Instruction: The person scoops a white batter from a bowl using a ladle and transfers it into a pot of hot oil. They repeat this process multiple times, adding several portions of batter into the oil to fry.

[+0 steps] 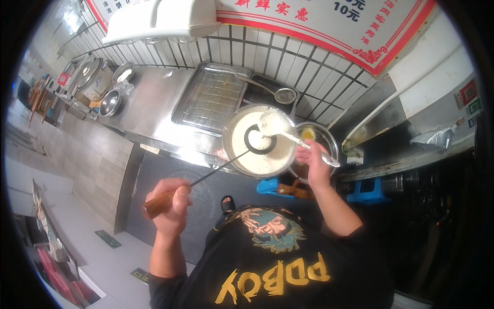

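In my left hand [170, 202] is the wooden handle [157, 204] of a long-stemmed frying mould. Its round dark cup [249, 147] is over a large bowl of pale batter [241, 158], with white batter or filling inside the ring. My right hand [314, 164] grips a metal spoon [295, 138] by its handle. The spoon's far end, loaded with pale batter, meets the upper right of the mould. Just right of the batter bowl, partly behind my right hand, stands a metal bowl [335, 148] with a yellow, yolk-like thing [308, 134] in it.
A draining tray with a wire rack [218, 96] lies behind the batter bowl, and a mesh skimmer [285, 95] rests over a dark tray. Farther left are a steel bowl [110, 103] and a lidded pot [90, 79]. Blue stools [364, 191] stand below on the right.
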